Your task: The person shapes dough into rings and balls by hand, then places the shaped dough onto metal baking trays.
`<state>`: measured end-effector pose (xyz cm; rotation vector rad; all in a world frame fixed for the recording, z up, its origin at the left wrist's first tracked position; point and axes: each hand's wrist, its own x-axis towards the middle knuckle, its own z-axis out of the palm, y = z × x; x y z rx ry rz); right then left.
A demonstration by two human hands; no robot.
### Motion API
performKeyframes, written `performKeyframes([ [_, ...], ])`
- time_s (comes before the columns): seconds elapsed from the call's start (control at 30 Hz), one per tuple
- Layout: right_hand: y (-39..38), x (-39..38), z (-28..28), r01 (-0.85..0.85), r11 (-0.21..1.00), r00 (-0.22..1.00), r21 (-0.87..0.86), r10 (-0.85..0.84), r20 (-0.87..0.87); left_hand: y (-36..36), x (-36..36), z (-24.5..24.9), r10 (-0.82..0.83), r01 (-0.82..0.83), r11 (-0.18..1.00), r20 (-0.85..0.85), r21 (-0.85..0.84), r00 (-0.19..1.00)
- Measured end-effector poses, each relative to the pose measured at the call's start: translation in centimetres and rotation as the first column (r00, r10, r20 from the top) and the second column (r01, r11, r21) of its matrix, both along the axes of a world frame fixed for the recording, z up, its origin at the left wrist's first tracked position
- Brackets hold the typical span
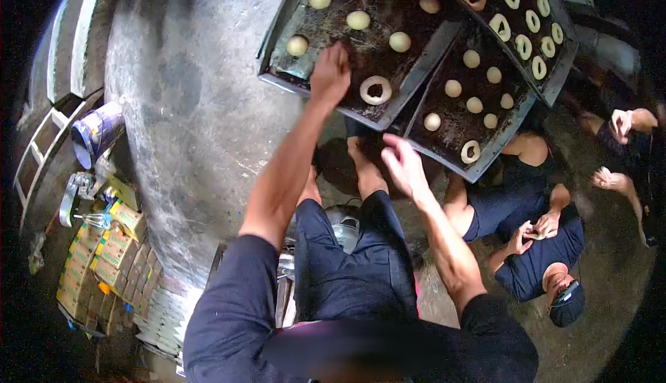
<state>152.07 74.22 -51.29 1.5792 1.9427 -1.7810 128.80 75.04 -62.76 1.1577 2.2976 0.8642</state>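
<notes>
My left hand [331, 74] is lowered over the near part of a dark metal tray [333, 39], its fingers curled and closed. What they hold, if anything, is hidden beneath them. Just left of the hand lies a round dough ball [297, 45]; to its right is a dough ring [375, 90] with an uneven hole. Several more dough balls [358, 20] sit farther back on that tray. My right hand [406, 164] hangs with fingers apart, holding nothing, just in front of the gap between this tray and a second tray [444, 148].
The second tray carries several dough balls and a ring [470, 152]; a third tray [513, 57] holds several rings. On the right, a co-worker [538, 244] handles a small dough piece; another person's hands [621, 126] show beyond. Stacked cartons [114, 251] and a bucket [98, 133] stand left.
</notes>
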Motion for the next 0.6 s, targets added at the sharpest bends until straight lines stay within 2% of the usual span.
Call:
performKeyframes([
  [0.03, -0.7, 1.1, 1.3, 0.01, 0.998, 1.0, -0.065, -0.01, 0.014, 0.9, -0.5, -2.1, -0.076, 0.077, 0.997, -0.151, 0.004, 0.986],
  [0.1, -2.1, 3.8, 1.8, 0.031, 0.985, 0.996, -0.17, -0.015, 0.092, 1.3, -1.0, -4.0, -0.226, 0.154, 0.957, -0.299, -0.246, 0.927],
  [0.17, -2.8, 5.4, 1.2, 0.071, 0.986, 0.994, -0.154, -0.056, 0.098, 0.8, -0.9, -4.9, -0.246, 0.17, 0.944, -0.258, -0.282, 0.934],
  [0.23, -2.7, 5.2, 0.4, 0.179, 0.971, 0.982, -0.16, -0.165, 0.096, -0.6, -0.9, -4.4, -0.19, 0.177, 0.922, -0.005, -0.344, 0.982],
  [0.3, -1.8, 2.6, 0.4, 0.337, 0.928, 0.939, -0.161, -0.344, -0.016, -2.2, -0.2, 0.7, 0.064, 0.073, 0.917, 0.325, -0.392, 0.944],
  [0.33, -1.0, 0.7, 1.3, 0.379, 0.911, 0.916, -0.165, -0.394, -0.072, -3.2, 0.6, 2.6, 0.185, 0.011, 0.937, 0.523, -0.348, 0.832],
  [0.37, -0.5, -0.9, 2.3, 0.385, 0.908, 0.903, -0.164, -0.408, -0.136, -4.4, 1.5, 4.8, 0.279, -0.061, 0.945, 0.696, -0.321, 0.661],
  [0.4, -0.4, -2.5, 3.5, 0.39, 0.905, 0.898, -0.168, -0.414, -0.15, -5.5, 2.3, 7.9, 0.275, -0.059, 0.955, 0.79, -0.292, 0.548],
  [0.43, -0.5, -3.8, 5.0, 0.393, 0.904, 0.893, -0.171, -0.419, -0.164, -6.6, 3.2, 11.3, 0.262, -0.06, 0.963, 0.867, -0.262, 0.423],
  [0.5, -1.6, -5.3, 6.9, 0.382, 0.854, 0.826, -0.353, -0.487, -0.285, -8.4, 4.2, 17.6, 0.242, -0.139, 0.965, 0.958, -0.222, 0.156],
  [0.53, -2.3, -5.4, 8.3, 0.368, 0.89, 0.847, -0.267, -0.44, -0.298, -9.0, 4.5, 20.5, 0.204, -0.19, 0.965, 0.973, -0.181, 0.105],
  [0.57, -2.7, -5.5, 10.2, 0.367, 0.896, 0.843, -0.25, -0.434, -0.316, -9.4, 4.0, 24.4, 0.242, -0.081, 0.97, 0.928, -0.229, 0.283],
  [0.6, -3.2, -5.5, 12.1, 0.354, 0.91, 0.864, -0.213, -0.406, -0.296, -10.0, 3.8, 26.5, 0.199, -0.069, 0.98, 0.922, -0.187, 0.332],
])
